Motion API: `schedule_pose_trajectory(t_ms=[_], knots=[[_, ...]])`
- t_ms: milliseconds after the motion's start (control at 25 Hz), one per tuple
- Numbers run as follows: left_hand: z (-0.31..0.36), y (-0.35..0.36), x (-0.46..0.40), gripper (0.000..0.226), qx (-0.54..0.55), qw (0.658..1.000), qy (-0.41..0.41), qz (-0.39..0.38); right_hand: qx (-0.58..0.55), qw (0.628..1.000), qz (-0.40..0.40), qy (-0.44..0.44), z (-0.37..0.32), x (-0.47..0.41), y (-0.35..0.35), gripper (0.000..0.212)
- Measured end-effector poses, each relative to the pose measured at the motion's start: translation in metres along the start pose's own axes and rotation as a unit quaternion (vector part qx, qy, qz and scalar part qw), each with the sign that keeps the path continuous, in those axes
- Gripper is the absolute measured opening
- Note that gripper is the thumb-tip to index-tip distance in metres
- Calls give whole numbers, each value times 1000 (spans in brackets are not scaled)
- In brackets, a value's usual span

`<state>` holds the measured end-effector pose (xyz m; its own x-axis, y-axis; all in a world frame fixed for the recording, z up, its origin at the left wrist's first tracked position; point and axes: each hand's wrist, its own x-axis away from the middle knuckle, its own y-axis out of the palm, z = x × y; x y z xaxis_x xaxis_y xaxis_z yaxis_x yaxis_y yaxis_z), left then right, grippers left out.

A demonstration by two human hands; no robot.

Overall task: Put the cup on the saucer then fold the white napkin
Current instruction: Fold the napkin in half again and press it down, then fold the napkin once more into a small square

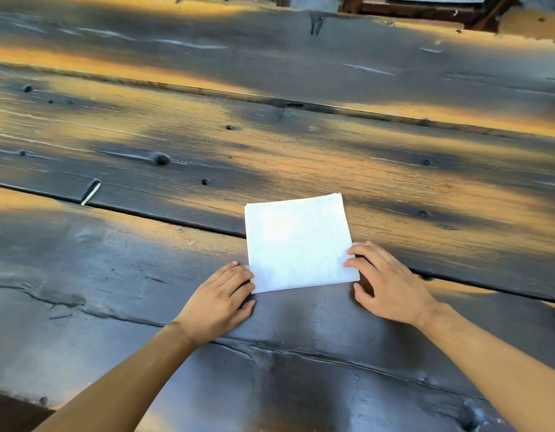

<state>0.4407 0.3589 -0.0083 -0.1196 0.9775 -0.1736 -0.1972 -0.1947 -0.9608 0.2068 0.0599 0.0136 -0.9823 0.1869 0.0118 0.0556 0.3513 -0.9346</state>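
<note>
A white napkin lies flat on the dark wooden table, folded into a rough square with layered edges showing at its far right corner. My left hand rests on the table with its fingertips touching the napkin's near left corner. My right hand has its fingers spread, and the fingertips lie on the napkin's near right edge. Neither hand grips the napkin. No cup or saucer is in view.
The table is made of wide, worn planks with gaps, knots and cracks between them. At the far right beyond the table's edge stands dark wooden furniture.
</note>
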Motion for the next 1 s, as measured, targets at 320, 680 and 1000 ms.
schedule_pose_trajectory(t_ms=[320,680,1000], knots=[[6,2,-13,16,-54,998,19,22,82,995,1,-57,9,-2,4,28],[13,-12,-26,14,31,998,-58,-10,34,997,61,39,-21,-5,0,30],[41,-30,-31,32,294,889,-346,58,-159,960,64,223,-40,7,-7,34]])
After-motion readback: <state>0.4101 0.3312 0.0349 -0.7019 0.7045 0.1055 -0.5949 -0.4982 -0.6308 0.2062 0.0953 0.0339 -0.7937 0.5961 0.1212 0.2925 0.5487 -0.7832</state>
